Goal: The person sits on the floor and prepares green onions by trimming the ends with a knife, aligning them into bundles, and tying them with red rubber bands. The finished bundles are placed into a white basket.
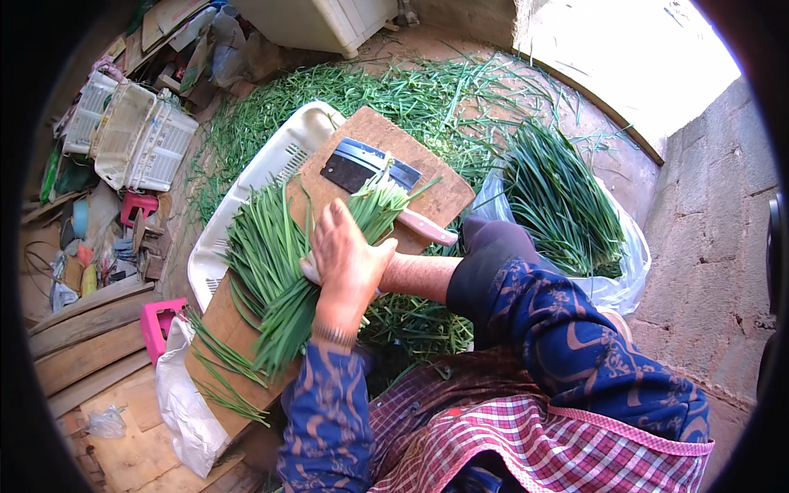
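Note:
My left hand (345,252) lies over a bunch of Chinese chives (379,206), fingers stretched out and thumb apart. Pale stem ends of the bunch point up and right, beside the cleaver's handle. My right hand (309,268) reaches in from the right beneath the left and is mostly hidden; what seems to be its fingertips shows at the bunch's left side. A cleaver (351,166) with a pink handle rests flat on the wooden board (425,148). More loose chives (262,237) are heaped on the board, left of my hands.
Under the board sits a white plastic basket (216,234). Cut chive leaves (277,98) cover the floor beyond. At right, a plastic bag (632,246) holds whole chives (561,197). White crates (157,148) and a pink stool (160,323) stand left, a block wall (703,246) right.

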The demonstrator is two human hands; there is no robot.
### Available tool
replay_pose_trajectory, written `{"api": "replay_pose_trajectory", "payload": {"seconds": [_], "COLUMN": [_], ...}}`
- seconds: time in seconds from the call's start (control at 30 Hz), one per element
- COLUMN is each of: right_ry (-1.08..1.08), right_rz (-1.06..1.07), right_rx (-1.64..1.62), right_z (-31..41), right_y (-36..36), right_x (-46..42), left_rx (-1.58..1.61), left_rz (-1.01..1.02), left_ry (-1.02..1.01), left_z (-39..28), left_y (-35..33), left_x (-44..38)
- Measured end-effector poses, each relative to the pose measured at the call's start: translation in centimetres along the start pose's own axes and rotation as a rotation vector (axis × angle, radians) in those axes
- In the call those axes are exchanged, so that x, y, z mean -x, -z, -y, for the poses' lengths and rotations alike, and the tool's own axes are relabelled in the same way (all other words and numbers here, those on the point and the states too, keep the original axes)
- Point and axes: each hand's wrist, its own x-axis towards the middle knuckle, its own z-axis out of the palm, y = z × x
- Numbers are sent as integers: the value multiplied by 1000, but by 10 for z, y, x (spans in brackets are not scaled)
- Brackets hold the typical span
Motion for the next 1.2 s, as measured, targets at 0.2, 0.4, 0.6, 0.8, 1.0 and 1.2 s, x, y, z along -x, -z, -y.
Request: {"api": "replay_pose_trajectory", "payload": {"seconds": [0.2, 0.4, 0.6, 0.8, 1.0, 1.2], "right_ry": [-68, 16, -261, -563, -807, -1160], "right_rz": [446, 151, 284, 385, 363, 125], "right_rx": [1477, -907, -473, -310, -485, -949], "right_z": [51, -21, -109, -125, -160, -177], "right_y": [-105, 56, 115, 75, 88, 157], "right_x": [-17, 51, 74, 73, 77, 80], "left_rx": [-133, -151, -139, -457, -475, -409], "left_rz": [395, 380, 315, -147, -46, 104], "left_ry": [8, 175, 71, -292, -252, -180], "left_z": [-25, 4, 5, 20, 45, 57], "left_y": [-55, -81, -50, -48, -79, -102], "left_x": [-71, -71, -73, -62, -48, -41]}}
